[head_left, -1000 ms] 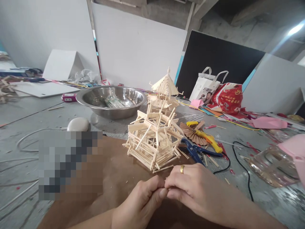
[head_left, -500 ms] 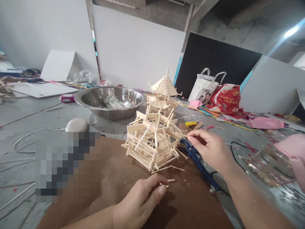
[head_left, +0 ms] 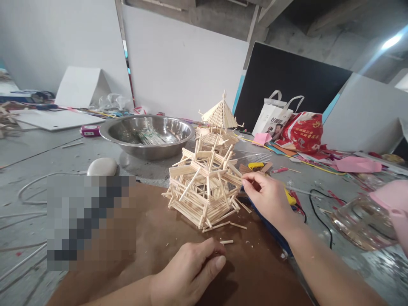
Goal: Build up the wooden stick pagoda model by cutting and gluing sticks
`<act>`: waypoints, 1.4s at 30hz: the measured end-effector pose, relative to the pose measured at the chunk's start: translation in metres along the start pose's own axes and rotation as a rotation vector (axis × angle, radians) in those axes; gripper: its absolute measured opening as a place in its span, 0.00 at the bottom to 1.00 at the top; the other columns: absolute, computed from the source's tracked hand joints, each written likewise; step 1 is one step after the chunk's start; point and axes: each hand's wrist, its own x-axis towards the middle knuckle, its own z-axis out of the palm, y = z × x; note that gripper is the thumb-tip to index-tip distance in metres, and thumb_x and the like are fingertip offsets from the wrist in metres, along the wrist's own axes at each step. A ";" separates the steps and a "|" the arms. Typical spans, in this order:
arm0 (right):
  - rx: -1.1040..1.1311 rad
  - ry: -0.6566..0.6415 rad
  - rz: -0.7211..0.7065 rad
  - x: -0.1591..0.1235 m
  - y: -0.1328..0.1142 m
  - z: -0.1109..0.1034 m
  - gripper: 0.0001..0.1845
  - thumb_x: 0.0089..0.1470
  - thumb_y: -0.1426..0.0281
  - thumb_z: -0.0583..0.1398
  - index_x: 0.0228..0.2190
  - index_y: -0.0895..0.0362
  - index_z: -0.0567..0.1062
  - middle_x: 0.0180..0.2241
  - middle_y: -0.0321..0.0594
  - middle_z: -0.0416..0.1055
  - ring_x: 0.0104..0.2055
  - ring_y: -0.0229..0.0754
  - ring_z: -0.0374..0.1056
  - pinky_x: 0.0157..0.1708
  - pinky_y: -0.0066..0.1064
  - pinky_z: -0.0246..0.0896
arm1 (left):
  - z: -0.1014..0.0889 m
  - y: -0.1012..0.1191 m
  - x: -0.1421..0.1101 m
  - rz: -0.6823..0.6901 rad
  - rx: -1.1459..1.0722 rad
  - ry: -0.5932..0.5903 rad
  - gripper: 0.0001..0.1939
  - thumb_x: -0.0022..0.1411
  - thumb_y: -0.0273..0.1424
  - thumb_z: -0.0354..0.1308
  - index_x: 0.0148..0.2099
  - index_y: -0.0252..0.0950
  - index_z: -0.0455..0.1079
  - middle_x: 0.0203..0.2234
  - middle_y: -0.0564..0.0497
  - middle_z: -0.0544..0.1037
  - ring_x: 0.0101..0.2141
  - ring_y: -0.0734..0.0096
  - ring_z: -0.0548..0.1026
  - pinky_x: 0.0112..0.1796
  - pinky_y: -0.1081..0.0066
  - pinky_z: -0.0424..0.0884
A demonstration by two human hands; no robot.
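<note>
A many-sided model of pale wooden sticks point(head_left: 207, 191) stands on a brown sheet point(head_left: 153, 225) in front of me. My right hand point(head_left: 259, 187) is at its right side, thumb and forefinger pinched on a thin wooden stick at the model's edge; the fingers largely hide it. My left hand point(head_left: 199, 263) rests low on the sheet in front of the model, fingers curled and thumb close to them; what they hold, if anything, is hidden. A short stick piece point(head_left: 227, 242) lies just beyond its fingertips. Below my right hand lies a blue tool point(head_left: 270, 231), partly covered.
Behind stands a stick tower with a pointed roof point(head_left: 221, 114). A steel basin point(head_left: 149, 146) holds wrapped sticks. To the right are a jar with a pink lid point(head_left: 363, 221), a black cable point(head_left: 330, 229) and a red bag point(head_left: 302, 131). A white rounded device point(head_left: 102, 167) lies left.
My right hand has moved slightly left, up to the model's edge. My left hand has closed a little, and the stick bit at its fingertips is no longer visible.
</note>
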 end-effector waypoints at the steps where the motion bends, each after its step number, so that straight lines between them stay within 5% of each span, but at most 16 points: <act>1: -0.001 0.002 0.000 0.000 0.000 0.001 0.07 0.47 0.71 0.53 0.26 0.55 0.72 0.24 0.36 0.72 0.24 0.36 0.65 0.26 0.26 0.57 | 0.000 0.000 0.000 0.001 0.007 -0.003 0.14 0.61 0.36 0.40 0.34 0.36 0.63 0.23 0.55 0.69 0.24 0.79 0.64 0.26 0.81 0.61; 42: 0.003 0.057 -0.105 0.001 -0.004 0.009 0.07 0.45 0.76 0.54 0.26 0.57 0.72 0.24 0.37 0.71 0.26 0.36 0.65 0.29 0.26 0.59 | 0.004 -0.001 0.000 0.023 0.111 -0.043 0.13 0.61 0.34 0.40 0.34 0.36 0.64 0.22 0.54 0.71 0.22 0.81 0.66 0.26 0.82 0.60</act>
